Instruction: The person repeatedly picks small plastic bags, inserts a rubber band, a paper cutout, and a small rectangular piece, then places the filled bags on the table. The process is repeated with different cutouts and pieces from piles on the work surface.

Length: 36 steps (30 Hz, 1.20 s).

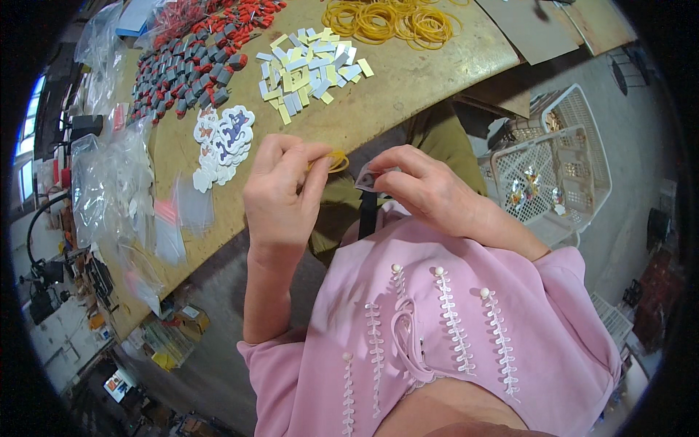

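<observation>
My left hand [284, 186] is raised just off the table's front edge, thumb and fingers pinched on a small yellow cord loop [338, 162]. To its right, my right hand [422, 186] pinches a small pale greyish piece [365, 179] whose kind I cannot make out. A gap separates the two held things. On the table beyond lie coils of similar yellow cord [378, 22] and a pile of small white and pale-yellow rectangular pieces [309, 69]. Die-cut printed stickers or cards [222, 146] are heaped left of my left hand.
Many grey pieces with red cord [193, 69] cover the table's far left. Clear plastic bags [109, 182] and small zip bags [193, 207] lie along the left side. White plastic baskets [546, 175] holding small colourful items stand on the floor at right. Cardboard [531, 33] lies at the far right.
</observation>
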Each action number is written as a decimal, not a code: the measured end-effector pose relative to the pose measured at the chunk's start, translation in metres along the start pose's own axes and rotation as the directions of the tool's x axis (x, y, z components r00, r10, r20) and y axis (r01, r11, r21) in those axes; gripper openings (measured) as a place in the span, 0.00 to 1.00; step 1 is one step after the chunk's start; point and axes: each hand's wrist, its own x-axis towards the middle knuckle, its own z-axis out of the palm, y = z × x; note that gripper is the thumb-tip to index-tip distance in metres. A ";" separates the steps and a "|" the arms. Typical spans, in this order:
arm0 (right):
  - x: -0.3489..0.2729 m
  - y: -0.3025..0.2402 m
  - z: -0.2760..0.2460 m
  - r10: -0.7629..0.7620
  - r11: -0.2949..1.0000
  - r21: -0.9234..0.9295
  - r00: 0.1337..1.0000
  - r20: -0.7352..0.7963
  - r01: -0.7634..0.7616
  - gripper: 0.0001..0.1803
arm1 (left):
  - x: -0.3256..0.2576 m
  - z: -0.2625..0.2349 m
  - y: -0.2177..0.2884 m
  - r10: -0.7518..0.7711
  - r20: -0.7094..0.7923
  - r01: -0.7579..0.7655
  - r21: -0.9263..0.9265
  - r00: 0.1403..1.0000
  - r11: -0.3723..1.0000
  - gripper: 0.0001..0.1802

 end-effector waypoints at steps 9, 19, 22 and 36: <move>0.002 -0.004 0.010 0.025 0.992 0.122 1.000 0.004 -0.025 0.15 | -0.026 0.033 0.010 -0.190 0.050 0.184 -0.573 0.980 0.799 0.09; -0.003 -0.006 0.007 0.055 0.985 0.161 0.996 0.066 -0.065 0.16 | -0.040 0.022 -0.001 0.314 0.022 -0.311 0.218 0.949 0.925 0.18; 0.002 -0.010 0.007 0.046 0.974 0.220 0.998 0.052 -0.056 0.13 | -0.045 0.016 0.001 0.219 0.140 -0.237 0.134 0.966 0.962 0.13; 0.003 -0.015 0.017 0.043 0.957 0.273 0.981 0.187 -0.094 0.13 | -0.045 0.014 -0.010 0.126 0.289 -0.134 0.006 0.949 0.991 0.07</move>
